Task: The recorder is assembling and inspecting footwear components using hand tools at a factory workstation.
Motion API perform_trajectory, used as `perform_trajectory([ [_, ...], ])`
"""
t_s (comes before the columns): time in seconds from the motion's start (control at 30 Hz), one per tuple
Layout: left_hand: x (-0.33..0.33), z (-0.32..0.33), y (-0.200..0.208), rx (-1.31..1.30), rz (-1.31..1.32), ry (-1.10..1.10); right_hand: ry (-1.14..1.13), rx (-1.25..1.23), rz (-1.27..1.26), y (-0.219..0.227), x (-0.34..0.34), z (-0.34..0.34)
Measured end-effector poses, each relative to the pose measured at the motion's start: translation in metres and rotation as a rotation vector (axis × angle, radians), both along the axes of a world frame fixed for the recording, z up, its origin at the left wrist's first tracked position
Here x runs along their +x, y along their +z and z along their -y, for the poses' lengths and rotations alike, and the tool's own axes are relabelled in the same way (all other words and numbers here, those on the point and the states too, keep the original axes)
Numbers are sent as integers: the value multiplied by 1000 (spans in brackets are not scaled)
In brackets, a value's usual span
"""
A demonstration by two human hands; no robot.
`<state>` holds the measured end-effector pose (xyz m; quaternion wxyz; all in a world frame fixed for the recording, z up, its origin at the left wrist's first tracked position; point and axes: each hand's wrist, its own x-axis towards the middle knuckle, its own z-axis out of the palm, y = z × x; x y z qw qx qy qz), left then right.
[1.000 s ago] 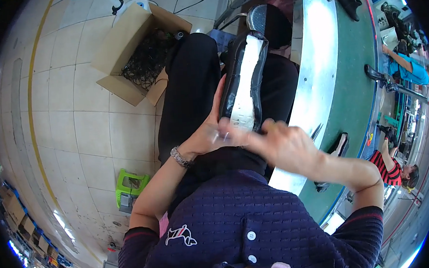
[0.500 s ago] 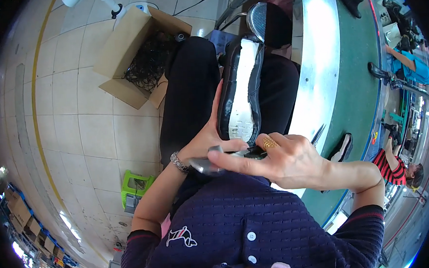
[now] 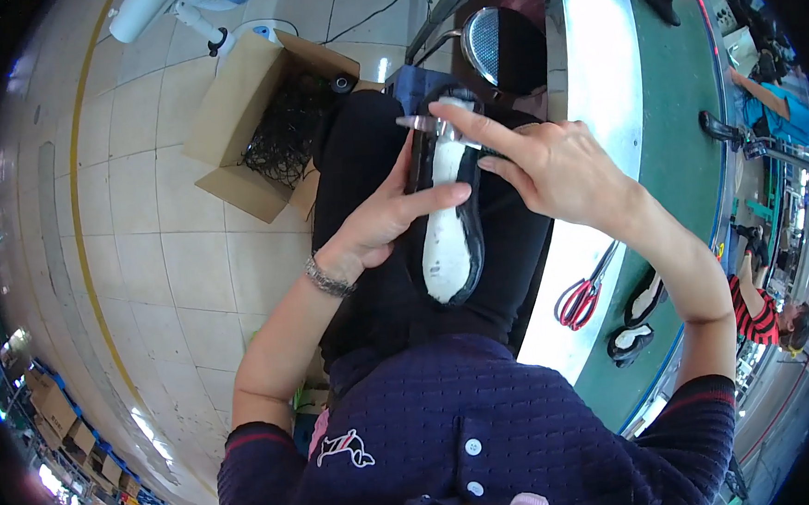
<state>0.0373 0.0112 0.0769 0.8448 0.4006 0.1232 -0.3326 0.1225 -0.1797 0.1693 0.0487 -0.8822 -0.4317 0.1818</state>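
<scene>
A black shoe lies bottom-up over my lap, its long white underside facing me and its dark edges folded round it. My left hand grips it from the left, thumb laid across the white underside. My right hand is at the shoe's far end, closed on a shiny metal hand tool with the forefinger stretched along it. The tool's head sticks out left across the shoe; its exact kind is unclear because my fingers cover much of it.
Red-handled scissors lie on the metal ledge at right. Beyond it, a green conveyor belt carries several dark shoes. An open cardboard box with dark tangled material and a white fan stand at left. Two people work past the belt.
My right hand and the metal tool have moved from the shoe's near end to its far end. My left thumb has shifted up onto the underside. The scissors now show.
</scene>
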Motion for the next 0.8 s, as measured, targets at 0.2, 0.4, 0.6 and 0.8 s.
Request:
perform_trajectory([
  [0.2, 4, -3, 2, 29, -48, -43, -38, 61, 14, 12, -6, -8],
  [0.4, 4, -3, 13, 40, -52, -65, -233, 190, -88, 8, -20, 14],
  [0.6, -17, 7, -8, 50, 363, -94, -864, 864, -743, 11, -77, 56],
  [0.8, -45, 16, -59, 175, 635, -222, -1028, 942, -1322, -22, -130, 76],
])
